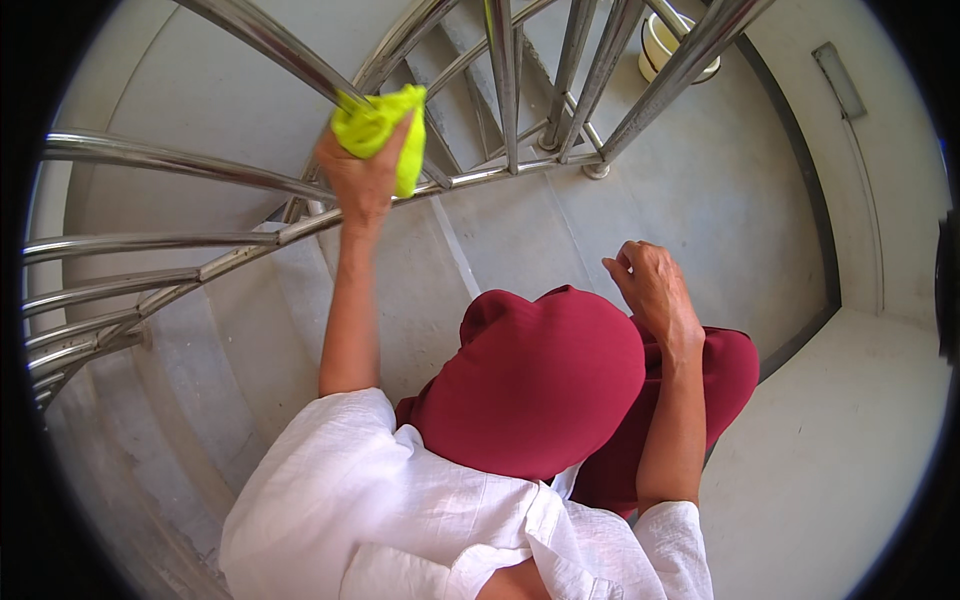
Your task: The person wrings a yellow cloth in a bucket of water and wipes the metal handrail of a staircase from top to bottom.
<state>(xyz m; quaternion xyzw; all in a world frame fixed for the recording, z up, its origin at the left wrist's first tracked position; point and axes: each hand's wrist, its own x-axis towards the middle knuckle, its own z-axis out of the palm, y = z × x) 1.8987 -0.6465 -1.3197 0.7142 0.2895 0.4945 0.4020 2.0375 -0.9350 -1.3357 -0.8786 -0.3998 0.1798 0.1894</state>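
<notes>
With my left hand [358, 176] I grip a bright yellow-green cloth [409, 146], wrapped around a metal baluster [277, 56] of the stair railing. The baluster's lower end passes behind the cloth and fingers. My right hand [651, 281] is loosely curled above my right knee, and I see nothing in it. Some of its fingertips are turned out of sight. Dark red trousers [540, 382] cover my bent knees, in front of the grey stair steps [390, 262].
The railing's bottom rail [244, 251] runs along the left of the steps, with several balusters rising from it. A pale yellow bucket [660, 45] stands on the landing [720, 180] beyond the railing post [675, 90]. A pale wall [840, 435] with a dark skirting lies to the right.
</notes>
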